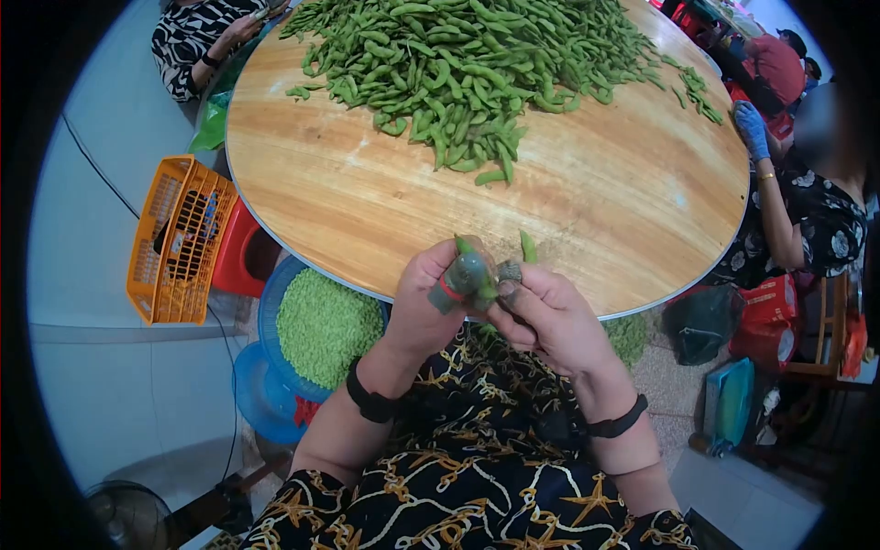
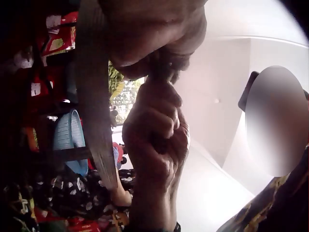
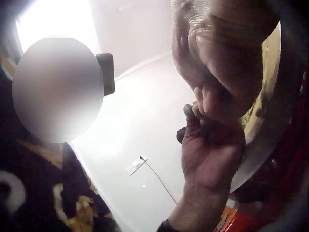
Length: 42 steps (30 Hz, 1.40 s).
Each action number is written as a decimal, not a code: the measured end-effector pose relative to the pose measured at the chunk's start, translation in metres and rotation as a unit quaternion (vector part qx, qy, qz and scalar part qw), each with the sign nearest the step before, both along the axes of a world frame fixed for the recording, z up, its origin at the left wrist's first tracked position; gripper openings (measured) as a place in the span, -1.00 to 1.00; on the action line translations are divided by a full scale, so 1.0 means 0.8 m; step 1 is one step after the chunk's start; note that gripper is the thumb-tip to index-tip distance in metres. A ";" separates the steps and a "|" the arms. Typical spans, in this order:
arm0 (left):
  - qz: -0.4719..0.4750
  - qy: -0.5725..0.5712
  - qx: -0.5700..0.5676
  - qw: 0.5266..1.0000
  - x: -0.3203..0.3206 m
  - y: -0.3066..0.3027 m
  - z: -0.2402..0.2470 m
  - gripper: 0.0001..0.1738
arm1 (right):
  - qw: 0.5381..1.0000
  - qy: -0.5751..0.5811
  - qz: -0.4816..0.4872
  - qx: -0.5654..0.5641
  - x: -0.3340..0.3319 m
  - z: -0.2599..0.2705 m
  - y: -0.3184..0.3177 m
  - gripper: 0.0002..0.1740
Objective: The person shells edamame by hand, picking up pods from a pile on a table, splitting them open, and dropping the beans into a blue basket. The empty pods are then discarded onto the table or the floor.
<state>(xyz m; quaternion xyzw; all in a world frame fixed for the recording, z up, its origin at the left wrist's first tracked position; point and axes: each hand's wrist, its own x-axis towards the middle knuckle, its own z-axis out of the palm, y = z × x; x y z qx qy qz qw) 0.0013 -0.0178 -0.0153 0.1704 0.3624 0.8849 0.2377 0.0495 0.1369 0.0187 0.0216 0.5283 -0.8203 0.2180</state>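
Observation:
Over the near edge of the round wooden table (image 1: 367,211), my left hand (image 1: 422,302) and right hand (image 1: 559,321) meet at an edamame pod (image 1: 487,291). Grey-green coverings wrap the left thumb, with a red band round it, and some right fingertips. Both hands pinch the pod with curled fingers; most of it is hidden by them. A pod tip (image 1: 464,245) sticks up by the left fingers. Another pod (image 1: 527,246) shows just beyond the right fingertips. Both wrist views show the hands together, dark, the pod hidden. A large heap of edamame pods (image 1: 458,73) covers the table's far side.
Shelled beans (image 1: 328,330) fill a blue basin (image 1: 269,312) at lower left, beside an orange crate (image 1: 147,266) and a red stool (image 1: 240,247). A blue-gloved person's hand (image 1: 752,130) rests at the right edge. Another person's arm (image 1: 220,55) is at far left.

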 end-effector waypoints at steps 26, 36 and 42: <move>-0.021 -0.085 -0.147 0.985 -0.010 0.009 0.021 -0.64 | 0.982 0.008 -0.049 0.181 -0.022 -0.009 0.035 -0.86; 0.090 0.116 -0.346 0.927 -0.003 0.025 0.022 -0.60 | 0.767 0.367 -0.135 0.509 -0.030 -0.006 0.026 -0.85; -0.024 -0.120 -0.069 0.990 -0.012 0.019 0.015 -0.58 | 0.874 0.269 -0.186 0.359 -0.032 -0.009 0.016 -0.91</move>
